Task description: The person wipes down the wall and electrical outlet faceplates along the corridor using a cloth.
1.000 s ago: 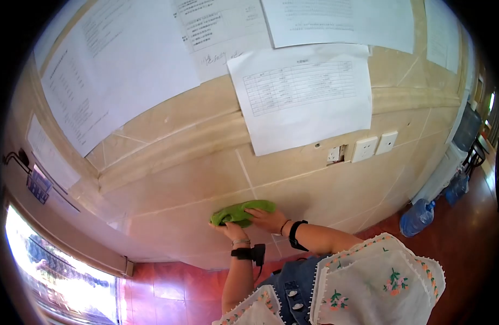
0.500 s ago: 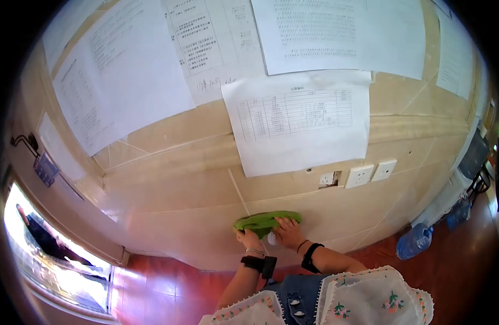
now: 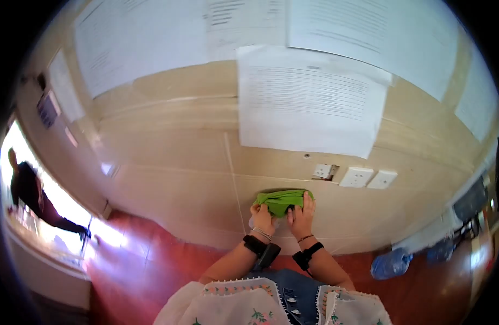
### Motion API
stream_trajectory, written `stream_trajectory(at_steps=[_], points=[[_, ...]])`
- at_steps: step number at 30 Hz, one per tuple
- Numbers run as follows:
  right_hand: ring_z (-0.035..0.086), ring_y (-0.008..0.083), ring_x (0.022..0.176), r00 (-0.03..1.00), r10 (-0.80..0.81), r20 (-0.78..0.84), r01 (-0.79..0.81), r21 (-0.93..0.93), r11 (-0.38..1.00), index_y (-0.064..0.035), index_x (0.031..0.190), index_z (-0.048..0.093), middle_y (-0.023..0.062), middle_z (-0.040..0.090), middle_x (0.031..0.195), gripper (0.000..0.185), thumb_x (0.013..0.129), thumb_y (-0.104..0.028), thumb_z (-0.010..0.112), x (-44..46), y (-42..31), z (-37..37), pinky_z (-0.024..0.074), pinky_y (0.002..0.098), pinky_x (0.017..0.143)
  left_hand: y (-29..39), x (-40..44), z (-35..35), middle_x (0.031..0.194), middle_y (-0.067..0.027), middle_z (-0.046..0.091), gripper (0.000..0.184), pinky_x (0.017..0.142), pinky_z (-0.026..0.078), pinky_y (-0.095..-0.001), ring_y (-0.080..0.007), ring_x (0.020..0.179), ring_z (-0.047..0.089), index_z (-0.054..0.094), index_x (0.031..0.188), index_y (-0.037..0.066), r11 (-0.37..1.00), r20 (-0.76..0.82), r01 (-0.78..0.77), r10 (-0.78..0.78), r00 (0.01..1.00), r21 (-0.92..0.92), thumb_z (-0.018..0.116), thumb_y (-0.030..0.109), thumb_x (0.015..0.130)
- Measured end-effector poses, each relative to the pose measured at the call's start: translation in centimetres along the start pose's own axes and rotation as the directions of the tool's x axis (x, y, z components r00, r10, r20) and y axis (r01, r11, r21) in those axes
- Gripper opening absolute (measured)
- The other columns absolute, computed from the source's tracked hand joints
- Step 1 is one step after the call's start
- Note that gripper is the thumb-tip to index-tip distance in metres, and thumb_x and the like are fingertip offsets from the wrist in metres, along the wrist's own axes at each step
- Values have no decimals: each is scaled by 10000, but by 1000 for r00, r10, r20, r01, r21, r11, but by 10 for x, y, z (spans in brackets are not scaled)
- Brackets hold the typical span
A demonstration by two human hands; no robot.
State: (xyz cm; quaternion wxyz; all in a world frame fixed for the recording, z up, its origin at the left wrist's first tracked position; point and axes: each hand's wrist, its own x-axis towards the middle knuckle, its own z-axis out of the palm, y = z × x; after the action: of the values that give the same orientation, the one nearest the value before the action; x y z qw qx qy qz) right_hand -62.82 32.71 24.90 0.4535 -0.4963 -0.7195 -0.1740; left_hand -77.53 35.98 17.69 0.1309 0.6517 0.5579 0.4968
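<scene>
Cloth (image 3: 282,198) shifts toward 3 o'clock, clear of the upright seam (image 3: 231,168); lies against wall (image 3: 168,187), 8 o'clock from sockets (image 3: 356,177). Left hand (image 3: 264,218) and right hand (image 3: 302,221): grip pinching its ends. Probably light, soft, limp; best held by bunched folds.
</scene>
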Motion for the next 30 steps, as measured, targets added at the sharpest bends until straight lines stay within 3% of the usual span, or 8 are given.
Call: stream_trajectory(at_steps=[1,7,9,16,19,21,28,30], points=[[343,442,1214,999,-35,23,34,28,999,8,939,516,280,291,1379,215,793,-134,586,-1,-2,4,238,592,1004,21,10,-8,1097,-62,453,312,739,460,-346,-176,989,467,353,1182,164,896,81,279,-267,960,-346,458,187,888],[277,443,1279,997,-2,74,-8,126,992,29,935,534,298,283,1379,232,810,-162,579,19,-27,13,211,607,1014,51,42,-40,1038,-62,466,300,681,447,-325,-171,893,465,384,1190,154,638,21,253,-347,938,-727,431,230,903],[277,447,1276,1000,3,23,-6,124,992,36,944,528,305,276,1378,244,824,-173,568,25,-37,23,210,614,1009,87,60,-81,1026,-55,469,298,670,445,-309,-155,877,472,390,1188,144,-85,402,510,-730,553,-856,439,226,906],[254,477,1271,999,-33,2,32,161,986,28,1020,538,300,225,1400,289,848,-205,545,51,-84,60,179,638,1003,57,82,-135,1060,-57,451,277,679,442,-292,-144,878,468,396,1178,105,65,164,311,-737,655,-948,460,123,909],[171,490,1302,999,-15,38,11,123,992,14,1176,490,299,153,1425,382,864,-207,510,71,-112,82,111,639,1019,30,100,-157,1211,-110,392,295,791,430,-293,-170,983,459,399,1177,83,448,-171,148,-596,785,-882,475,60,892],[152,483,1308,999,-41,-36,46,128,991,-28,1243,479,288,132,1433,442,846,-215,532,85,-133,98,75,640,1021,16,116,-178,1334,-139,325,295,858,408,-285,-188,1092,444,393,1164,74,870,-542,-51,-259,799,-490,433,-21,889],[249,461,1271,996,-84,16,81,143,986,-48,1005,610,242,222,1420,262,782,-185,610,149,-208,116,117,655,1000,8,160,-275,1422,-162,199,340,968,341,-342,-244,1251,309,420,1152,73,887,-549,-235,-25,836,-398,416,-90,854],[287,426,1267,972,-234,-10,231,199,952,-59,891,626,193,247,1426,181,752,-173,647,170,-223,123,129,648,1001,-1,179,-296,1424,-171,177,338,980,334,-351,-263,1264,302,412,1164,62,962,-659,-252,124,742,-103,417,-81,858]])
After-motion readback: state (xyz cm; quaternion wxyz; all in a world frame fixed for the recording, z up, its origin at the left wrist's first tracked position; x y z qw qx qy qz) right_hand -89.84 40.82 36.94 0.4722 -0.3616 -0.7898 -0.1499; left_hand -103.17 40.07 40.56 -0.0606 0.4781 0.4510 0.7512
